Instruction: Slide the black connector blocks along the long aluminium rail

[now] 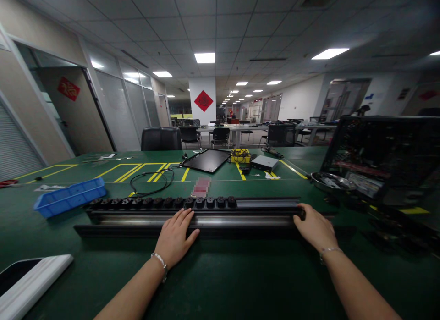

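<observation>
A: Left hand [174,237]?
B: Fingers and thumb apart, laid over the long black rail [240,220] near its middle.
A: Right hand [316,226]?
B: Thumb and fingers clamped on 1 small black piece [302,214] at the rail's right end.
A: Rail position?
B: Left to right across the green bench [240,283]. 1 row of black wheels [168,202] lines its far side, left and middle.
A: Nearby?
B: 1 blue tray [70,200], left; 1 black cable [151,191], far side.
</observation>
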`<state>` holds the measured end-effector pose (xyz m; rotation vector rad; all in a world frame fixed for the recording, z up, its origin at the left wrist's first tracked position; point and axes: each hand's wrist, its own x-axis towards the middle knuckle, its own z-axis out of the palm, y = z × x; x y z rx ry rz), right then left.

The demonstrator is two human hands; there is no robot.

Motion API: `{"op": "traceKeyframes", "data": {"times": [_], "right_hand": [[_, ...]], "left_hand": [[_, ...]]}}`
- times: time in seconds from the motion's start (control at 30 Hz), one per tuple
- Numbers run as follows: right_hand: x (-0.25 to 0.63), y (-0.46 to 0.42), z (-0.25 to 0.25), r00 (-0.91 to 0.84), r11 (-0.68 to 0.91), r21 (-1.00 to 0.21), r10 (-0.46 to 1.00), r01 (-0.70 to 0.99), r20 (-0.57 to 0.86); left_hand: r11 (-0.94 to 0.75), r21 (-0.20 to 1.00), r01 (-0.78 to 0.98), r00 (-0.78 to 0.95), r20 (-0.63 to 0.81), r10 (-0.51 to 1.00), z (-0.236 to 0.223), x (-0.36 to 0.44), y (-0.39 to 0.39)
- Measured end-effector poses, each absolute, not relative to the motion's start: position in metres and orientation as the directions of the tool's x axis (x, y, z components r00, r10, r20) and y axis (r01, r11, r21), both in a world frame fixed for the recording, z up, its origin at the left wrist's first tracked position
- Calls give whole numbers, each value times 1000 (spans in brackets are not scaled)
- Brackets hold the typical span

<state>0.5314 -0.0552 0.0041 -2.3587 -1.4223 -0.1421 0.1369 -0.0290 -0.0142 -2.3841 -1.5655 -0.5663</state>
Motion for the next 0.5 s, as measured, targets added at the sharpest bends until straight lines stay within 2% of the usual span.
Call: {"op": "traceKeyframes", "data": {"times": [0.5], "right_hand": [[532, -56, 8, 493, -418, -295, 832, 859, 256]], "left_hand": [[-412, 31, 911, 356, 449, 820, -16, 136, -29]]}}
